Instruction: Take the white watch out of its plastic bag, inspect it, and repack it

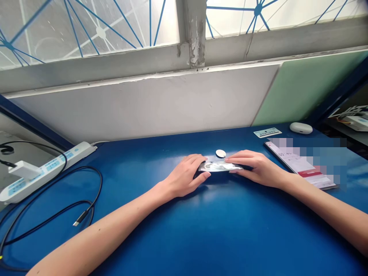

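Observation:
A small clear plastic bag (220, 166) with something pale inside lies on the blue table (201, 237) in the middle. My left hand (185, 176) pinches its left end between thumb and fingers. My right hand (254, 166) holds its right end, with the fingers curled over the top. A small round silvery disc (220, 153) rests on the table just behind the bag, between the two hands.
A phone (299, 165) with a lit screen lies at the right, with a white card (267, 132) and a white earbud case (301, 127) behind it. A white power strip (43, 170) with a plugged charger and a looped black cable (83, 216) sit at the left. A white wall rises behind.

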### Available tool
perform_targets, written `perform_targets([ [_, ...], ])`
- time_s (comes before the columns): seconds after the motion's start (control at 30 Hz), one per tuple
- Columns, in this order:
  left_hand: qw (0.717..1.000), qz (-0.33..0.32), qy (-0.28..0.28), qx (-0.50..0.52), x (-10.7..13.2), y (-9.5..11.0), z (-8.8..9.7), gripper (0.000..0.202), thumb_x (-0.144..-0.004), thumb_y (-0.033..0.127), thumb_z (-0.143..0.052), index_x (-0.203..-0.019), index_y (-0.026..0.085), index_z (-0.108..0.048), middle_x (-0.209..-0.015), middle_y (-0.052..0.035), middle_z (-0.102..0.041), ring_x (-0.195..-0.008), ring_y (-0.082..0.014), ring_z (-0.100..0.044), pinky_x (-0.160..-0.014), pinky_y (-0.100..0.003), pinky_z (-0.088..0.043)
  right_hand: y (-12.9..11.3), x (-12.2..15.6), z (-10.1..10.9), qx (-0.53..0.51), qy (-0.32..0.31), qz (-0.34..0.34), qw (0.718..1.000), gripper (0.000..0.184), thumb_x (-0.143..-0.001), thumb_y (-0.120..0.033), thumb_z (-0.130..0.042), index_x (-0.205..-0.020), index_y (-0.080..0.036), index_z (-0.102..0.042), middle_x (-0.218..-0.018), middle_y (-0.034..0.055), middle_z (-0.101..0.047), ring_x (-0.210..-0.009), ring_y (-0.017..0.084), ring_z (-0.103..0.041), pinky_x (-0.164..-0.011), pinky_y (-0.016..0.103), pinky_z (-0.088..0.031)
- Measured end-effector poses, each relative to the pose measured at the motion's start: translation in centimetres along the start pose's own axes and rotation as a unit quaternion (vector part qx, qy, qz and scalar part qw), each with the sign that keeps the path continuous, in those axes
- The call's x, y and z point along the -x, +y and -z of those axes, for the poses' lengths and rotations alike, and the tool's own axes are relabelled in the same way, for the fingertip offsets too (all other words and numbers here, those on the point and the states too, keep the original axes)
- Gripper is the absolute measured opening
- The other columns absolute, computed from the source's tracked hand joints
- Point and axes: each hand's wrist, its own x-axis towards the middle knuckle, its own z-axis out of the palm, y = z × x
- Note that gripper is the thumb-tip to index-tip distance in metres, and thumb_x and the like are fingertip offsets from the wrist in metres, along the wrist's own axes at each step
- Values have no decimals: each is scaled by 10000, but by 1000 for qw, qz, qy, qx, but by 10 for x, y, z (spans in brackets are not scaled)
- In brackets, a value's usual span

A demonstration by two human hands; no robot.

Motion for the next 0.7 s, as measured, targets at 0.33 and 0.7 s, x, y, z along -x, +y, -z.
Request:
perform_targets([
  [0.33,996,18,87,25,3,-3,-10,960,-898,329,-664,-1591,238,-7,-1406,-164,-556,-1269,-312,-576,-1030,-486,-503,-11,-9,-12,-218,22,-210,953,343,-873,-518,-666,-948,-184,-689,-824,65,-759,-725,227,-704,-653,343,-566],
  [0.7,999,33,31,-9,-3,0,-2,628,-867,373,-673,-1412,196,-415,-1411,-156,-529,-1337,-321,-496,-1118,-484,-455,-13,-9,-15,-128,36,-140,981,514,-909,-443,-613,-1369,-230,-526,-836,32,-718,-707,212,-670,-718,402,-590],
])
